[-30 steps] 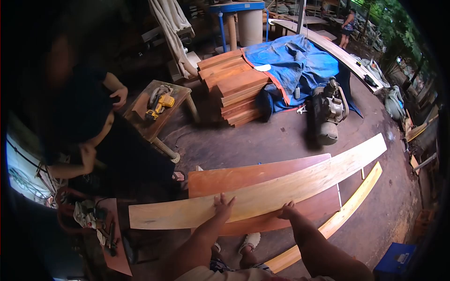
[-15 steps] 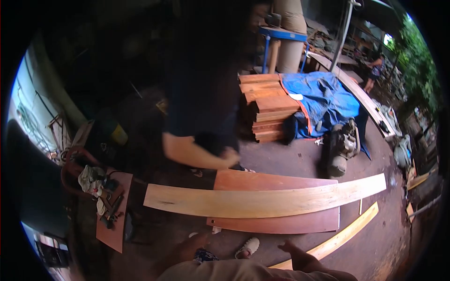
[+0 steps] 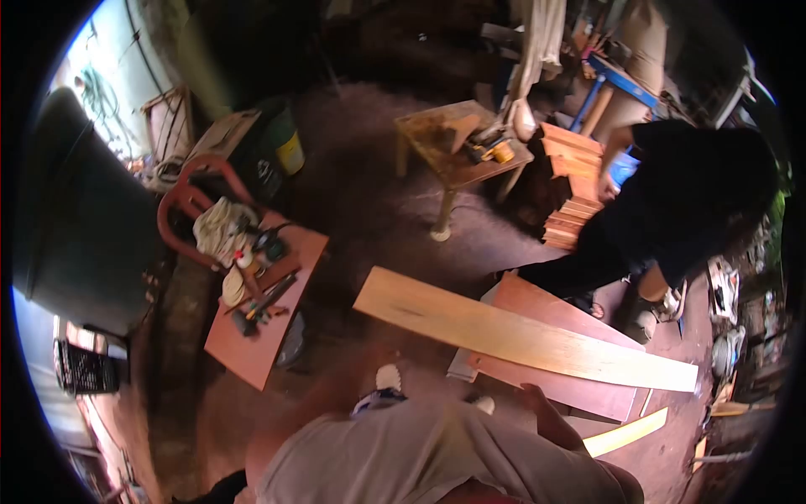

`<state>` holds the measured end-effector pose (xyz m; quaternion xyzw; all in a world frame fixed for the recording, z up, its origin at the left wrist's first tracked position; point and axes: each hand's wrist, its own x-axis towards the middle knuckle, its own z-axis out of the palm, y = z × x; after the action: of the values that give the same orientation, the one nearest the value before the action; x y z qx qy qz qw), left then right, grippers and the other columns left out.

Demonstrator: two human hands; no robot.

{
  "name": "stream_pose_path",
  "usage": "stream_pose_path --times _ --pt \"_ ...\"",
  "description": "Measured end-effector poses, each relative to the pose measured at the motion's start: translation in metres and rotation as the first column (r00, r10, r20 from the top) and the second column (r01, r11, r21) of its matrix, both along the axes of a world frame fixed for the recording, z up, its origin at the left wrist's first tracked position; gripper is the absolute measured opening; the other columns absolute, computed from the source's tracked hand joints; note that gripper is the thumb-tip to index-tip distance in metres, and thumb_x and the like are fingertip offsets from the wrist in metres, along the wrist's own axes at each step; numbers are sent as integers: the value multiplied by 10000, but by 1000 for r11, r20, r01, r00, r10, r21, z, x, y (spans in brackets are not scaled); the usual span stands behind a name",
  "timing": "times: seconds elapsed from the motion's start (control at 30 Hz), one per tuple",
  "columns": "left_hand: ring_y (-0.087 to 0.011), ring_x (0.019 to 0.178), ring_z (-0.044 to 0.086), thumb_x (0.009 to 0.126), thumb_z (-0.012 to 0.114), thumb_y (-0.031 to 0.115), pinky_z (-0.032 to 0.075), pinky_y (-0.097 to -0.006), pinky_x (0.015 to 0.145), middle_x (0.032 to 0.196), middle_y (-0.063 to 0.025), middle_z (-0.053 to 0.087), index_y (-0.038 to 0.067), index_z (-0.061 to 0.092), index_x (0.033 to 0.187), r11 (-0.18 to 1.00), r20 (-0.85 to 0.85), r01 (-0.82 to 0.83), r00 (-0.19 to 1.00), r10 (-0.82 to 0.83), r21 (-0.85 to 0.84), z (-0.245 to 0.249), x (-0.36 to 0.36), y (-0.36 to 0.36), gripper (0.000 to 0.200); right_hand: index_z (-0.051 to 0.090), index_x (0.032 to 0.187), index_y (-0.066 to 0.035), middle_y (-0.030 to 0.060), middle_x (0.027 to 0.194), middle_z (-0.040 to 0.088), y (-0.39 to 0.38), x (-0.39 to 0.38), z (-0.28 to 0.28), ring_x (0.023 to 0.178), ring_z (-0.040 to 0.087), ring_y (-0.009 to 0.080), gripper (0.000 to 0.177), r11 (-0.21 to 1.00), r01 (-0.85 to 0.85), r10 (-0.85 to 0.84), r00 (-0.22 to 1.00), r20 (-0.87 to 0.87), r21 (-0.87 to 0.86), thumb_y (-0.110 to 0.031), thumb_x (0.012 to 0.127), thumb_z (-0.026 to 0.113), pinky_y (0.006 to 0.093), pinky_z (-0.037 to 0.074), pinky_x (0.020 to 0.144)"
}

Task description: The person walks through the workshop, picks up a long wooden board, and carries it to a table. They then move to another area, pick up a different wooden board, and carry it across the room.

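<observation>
My right hand (image 3: 532,398) hangs in front of my body, just short of the near edge of a long pale wooden plank (image 3: 512,333). Its fingers look loosely apart and hold nothing visible. The plank lies slantwise across a reddish-brown board (image 3: 558,382) low over the floor. My left hand (image 3: 378,363) is smeared by motion at my left side, above my shoe, so its fingers do not show clearly. A narrower pale wood strip (image 3: 628,433) lies beyond my right forearm.
A person in dark clothes (image 3: 672,202) bends at the right, beside stacked wooden boards (image 3: 573,193). On the left, a red chair (image 3: 180,202) stands by a reddish panel (image 3: 260,357) bearing tools and cloth. A small wooden table (image 3: 420,126) holds a yellow power tool (image 3: 495,151).
My view has swung left, bringing the small table into sight. The other person has gone from the middle to the right and bent down. The plank appears more slanted now.
</observation>
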<state>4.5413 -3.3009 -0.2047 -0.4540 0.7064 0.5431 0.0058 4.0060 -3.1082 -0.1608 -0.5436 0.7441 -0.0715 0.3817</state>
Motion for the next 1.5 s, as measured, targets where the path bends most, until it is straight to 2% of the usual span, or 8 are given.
stream_pose_path --times 0.33,0.43,0.5,1.07,1.27,1.33,1.4,1.5 --pt "-328 789 613 795 513 195 503 -374 721 897 -179 625 70 627 972 802 694 576 642 -326 -157 54 167 -37 245 669 815 -30 67 810 666 -114 88 17 727 608 140 96 983 -164 182 917 356 -82 -74 799 585 275 492 665" --pt "-333 952 573 761 581 133 458 -392 830 1013 -177 599 37 627 942 834 282 -549 792 541 -56 116 133 -38 210 678 739 -40 57 715 661 -142 94 22 655 608 130 37 988 -151 142 959 245 17 -18 740 648 267 494 623" --pt "-331 964 563 732 593 74 445 -381 858 993 -168 598 57 623 951 731 55 -533 791 609 -426 101 126 -40 221 669 700 -51 83 675 648 -149 81 1 625 611 161 90 977 -204 191 963 193 53 -138 708 691 290 491 609" --pt "-290 900 608 749 605 202 472 -375 781 956 -187 628 56 631 970 977 184 215 960 -211 -2 10 152 -521 266 608 1000 -35 135 818 655 -299 322 39 741 639 229 253 884 463 -467 862 196 72 -8 764 522 330 510 674" --pt "-330 842 608 761 577 235 471 -400 740 953 -189 625 34 626 973 649 379 758 585 -717 59 32 92 -624 297 544 1147 -21 102 763 670 -375 379 132 671 640 160 376 733 679 -635 710 305 -54 -21 773 582 270 517 629" --pt "-255 861 605 824 548 181 472 -347 749 953 -157 629 17 588 1012 144 488 990 126 -863 -1 12 70 -630 253 543 1148 -12 98 761 670 -374 382 141 665 632 143 387 686 723 -670 670 320 -79 -36 767 608 259 510 618" --pt "-217 876 606 829 546 178 474 -324 752 962 -149 633 18 584 1042 744 172 609 730 -661 274 55 57 -618 269 506 1175 -1 123 809 669 -377 382 153 719 641 153 439 650 753 -696 643 319 -99 43 752 614 267 521 652" --pt "-251 852 622 771 608 235 483 -356 751 921 -166 647 18 603 1004 867 -118 491 859 -498 -85 71 52 -607 319 516 1119 33 127 774 667 -369 386 121 638 628 125 411 480 875 -742 441 505 -60 42 725 631 242 508 579"
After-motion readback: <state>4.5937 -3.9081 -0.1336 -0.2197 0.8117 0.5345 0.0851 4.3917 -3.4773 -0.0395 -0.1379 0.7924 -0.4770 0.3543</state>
